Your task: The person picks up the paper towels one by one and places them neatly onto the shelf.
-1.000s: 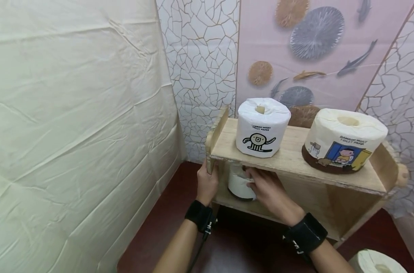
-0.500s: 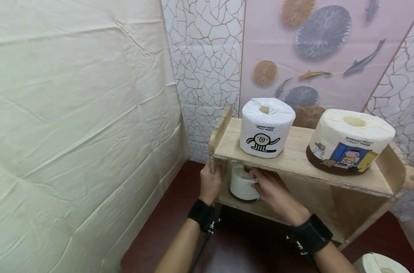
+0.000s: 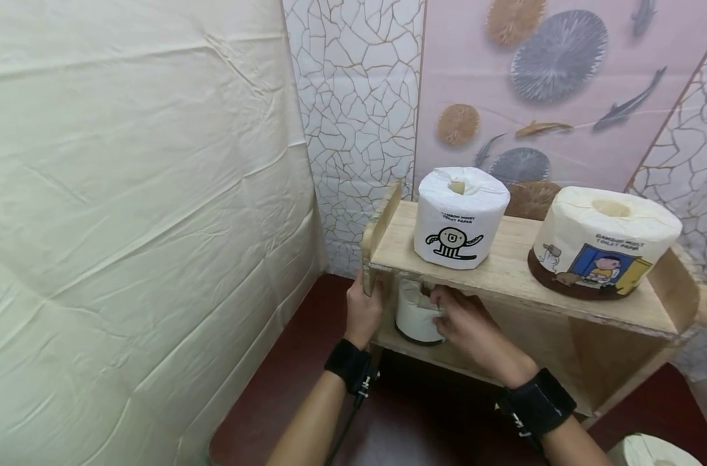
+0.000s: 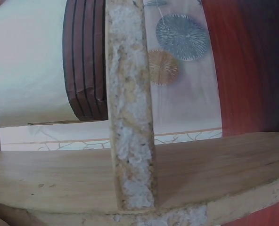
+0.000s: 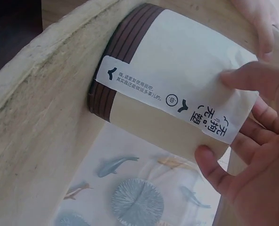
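A wrapped toilet paper roll [image 3: 416, 318] with a brown striped base stands upright at the left end of the lower board of a wooden shelf unit [image 3: 516, 228]. My right hand [image 3: 464, 323] grips the roll's upper end. In the right wrist view, the right hand's [image 5: 257, 155] fingers and thumb press into the cream wrapper around its top, beside a printed label strip [image 5: 163, 99]. My left hand [image 3: 364, 314] holds the unit's left side panel just below the upper board. In the left wrist view, the lower board's edge [image 4: 130, 103] crosses in front of the roll's striped base [image 4: 86, 61].
On the upper board stand a white roll [image 3: 460, 220] with a cartoon figure and a larger cream roll [image 3: 604, 246] with a colourful print. Another roll [image 3: 650, 450] shows at the bottom right. A pale cloth wall [image 3: 144, 226] runs close along the left.
The head view has turned slightly left, so everything sits a little farther right. Both hands keep their places on the side panel and the roll.
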A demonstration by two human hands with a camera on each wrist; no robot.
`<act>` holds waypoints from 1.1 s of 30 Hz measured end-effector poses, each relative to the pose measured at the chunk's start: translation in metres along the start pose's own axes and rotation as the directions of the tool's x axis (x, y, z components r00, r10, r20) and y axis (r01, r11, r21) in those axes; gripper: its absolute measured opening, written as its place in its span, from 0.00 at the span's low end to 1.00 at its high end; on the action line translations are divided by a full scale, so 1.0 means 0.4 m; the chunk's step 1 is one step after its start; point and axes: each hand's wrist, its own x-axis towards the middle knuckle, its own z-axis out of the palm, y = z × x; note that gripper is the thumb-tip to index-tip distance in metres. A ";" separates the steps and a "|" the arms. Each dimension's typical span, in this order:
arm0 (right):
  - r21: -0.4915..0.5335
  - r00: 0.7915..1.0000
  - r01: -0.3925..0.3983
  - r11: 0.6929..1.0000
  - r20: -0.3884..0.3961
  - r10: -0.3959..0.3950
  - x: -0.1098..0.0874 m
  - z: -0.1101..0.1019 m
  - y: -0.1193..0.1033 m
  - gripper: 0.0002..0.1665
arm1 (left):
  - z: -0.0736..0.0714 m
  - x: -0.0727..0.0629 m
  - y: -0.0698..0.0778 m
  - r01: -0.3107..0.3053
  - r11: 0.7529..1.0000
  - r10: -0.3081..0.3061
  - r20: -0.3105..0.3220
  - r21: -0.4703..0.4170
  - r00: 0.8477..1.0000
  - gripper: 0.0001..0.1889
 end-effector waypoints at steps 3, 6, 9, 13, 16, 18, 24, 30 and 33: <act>0.005 0.999 -0.022 1.000 0.039 0.022 -0.005 0.001 0.002 0.26 | 0.006 -0.001 0.001 0.002 1.000 -0.002 -0.001 -0.014 1.000 0.24; 0.012 0.995 -0.056 0.998 0.080 0.055 -0.010 -0.007 -0.001 0.35 | 0.011 -0.001 0.005 0.004 1.000 -0.004 -0.004 -0.011 1.000 0.24; 0.036 0.991 -0.092 0.995 0.105 0.088 -0.011 -0.023 -0.005 0.41 | 0.012 0.001 0.008 0.006 1.000 -0.007 -0.005 -0.014 1.000 0.25; 0.096 0.978 -0.155 0.983 0.154 0.139 -0.004 -0.048 -0.014 0.40 | 0.009 0.000 0.005 0.018 1.000 -0.018 -0.012 -0.005 1.000 0.25; 0.128 0.964 -0.213 0.969 0.187 0.188 0.002 -0.060 -0.023 0.38 | 0.005 -0.002 0.003 0.025 1.000 -0.025 -0.012 0.006 1.000 0.24; 0.137 0.962 -0.231 0.963 0.181 0.205 0.006 -0.063 -0.031 0.39 | 0.004 -0.003 0.002 0.026 1.000 -0.026 -0.009 0.013 1.000 0.23; 0.082 0.956 -0.289 0.954 0.072 0.284 0.026 -0.056 -0.064 0.35 | 0.004 -0.001 0.004 0.025 1.000 -0.025 0.002 0.013 1.000 0.23; 0.015 0.956 -0.287 0.958 -0.051 0.288 0.052 -0.023 -0.095 0.43 | 0.002 0.000 0.010 0.041 0.999 -0.041 -0.003 0.018 0.999 0.22; -0.067 0.958 -0.283 0.957 -0.073 0.278 0.062 -0.004 -0.110 0.40 | 0.004 0.001 0.009 0.044 0.999 -0.044 0.006 0.010 0.999 0.23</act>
